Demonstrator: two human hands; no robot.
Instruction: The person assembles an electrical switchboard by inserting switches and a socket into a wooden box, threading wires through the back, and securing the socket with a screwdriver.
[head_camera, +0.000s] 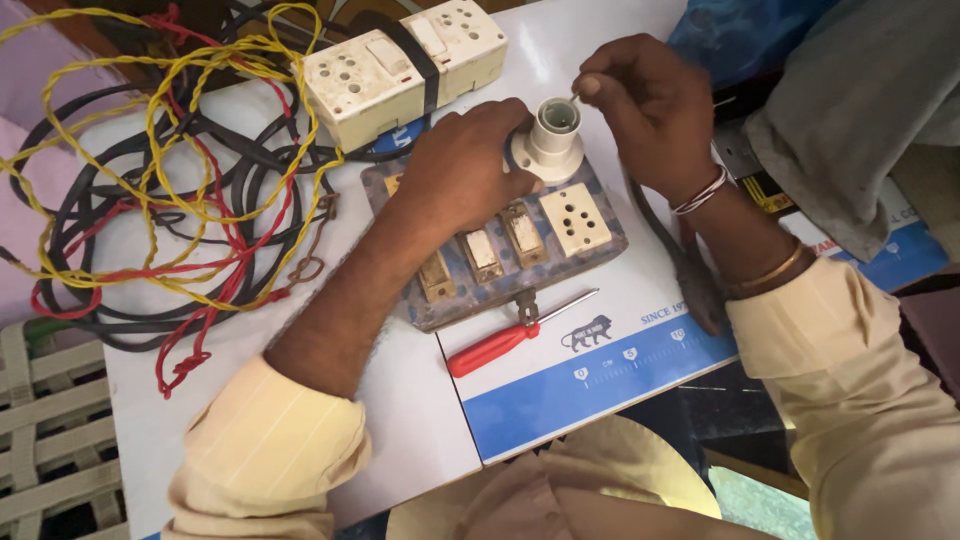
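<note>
Hands meet at the white bulb holder on the switch board, near the back of the tabletop. Your left hand wraps around the holder's base, clamped on it. Your right hand pinches something thin just above the holder's open top; too small to tell what. Red screwdriver lies just in front of the board. Tangled wires sit left, cream socket box behind.

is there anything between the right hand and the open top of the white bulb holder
Nothing visible. The right hand pinches something small right above the white bulb holder, whose open top is uncovered. The left hand grips the holder's side only.
</note>
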